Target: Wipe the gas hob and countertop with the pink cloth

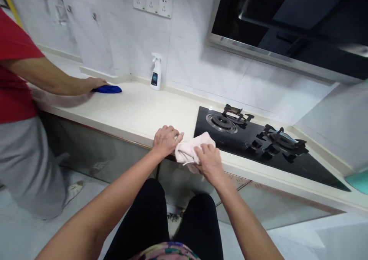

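Both hands grip closed on pale cloth at counter edge.

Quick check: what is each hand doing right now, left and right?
Left hand: closed, pinching the edge of the cloth.
Right hand: closed on the cloth, at the counter edge.

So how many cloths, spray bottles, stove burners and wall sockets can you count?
Cloths: 2, a pale pink cloth held by the left hand and right hand, and a blue cloth under a co-worker's hand
Spray bottles: 1
Burners: 2
Wall sockets: 3
Total: 8
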`<action>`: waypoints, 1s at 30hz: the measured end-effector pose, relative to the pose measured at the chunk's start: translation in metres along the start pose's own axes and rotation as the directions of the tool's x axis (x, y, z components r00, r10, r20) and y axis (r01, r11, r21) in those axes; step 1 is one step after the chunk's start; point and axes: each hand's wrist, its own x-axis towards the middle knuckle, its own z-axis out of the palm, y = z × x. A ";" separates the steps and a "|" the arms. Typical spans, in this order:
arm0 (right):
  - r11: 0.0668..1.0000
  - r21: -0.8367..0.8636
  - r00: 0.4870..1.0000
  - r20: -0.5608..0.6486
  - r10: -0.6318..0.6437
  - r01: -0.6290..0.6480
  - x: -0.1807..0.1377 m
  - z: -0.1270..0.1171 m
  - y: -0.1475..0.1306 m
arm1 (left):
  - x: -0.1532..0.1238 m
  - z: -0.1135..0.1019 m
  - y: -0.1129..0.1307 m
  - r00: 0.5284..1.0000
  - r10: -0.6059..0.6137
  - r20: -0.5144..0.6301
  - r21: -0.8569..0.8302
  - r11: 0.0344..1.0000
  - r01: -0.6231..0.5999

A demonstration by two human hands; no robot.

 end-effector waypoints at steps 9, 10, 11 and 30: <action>0.840 0.530 0.956 -0.288 0.049 0.116 -0.005 0.032 0.013 | 0.011 -0.011 0.003 0.908 0.142 0.395 -0.292 0.956 -0.023; 0.797 0.597 0.955 -0.278 0.103 0.088 -0.008 0.033 0.017 | 0.011 -0.009 0.006 0.908 0.138 0.396 -0.338 0.941 0.005; 0.749 0.661 0.954 -0.253 0.158 0.051 -0.010 0.034 0.022 | 0.010 -0.007 0.010 0.909 0.126 0.397 -0.389 0.920 0.042; 0.584 0.812 0.980 -0.117 0.159 0.002 -0.005 -0.008 0.099 | 0.068 -0.025 0.032 0.922 0.350 0.164 -0.276 0.914 -0.297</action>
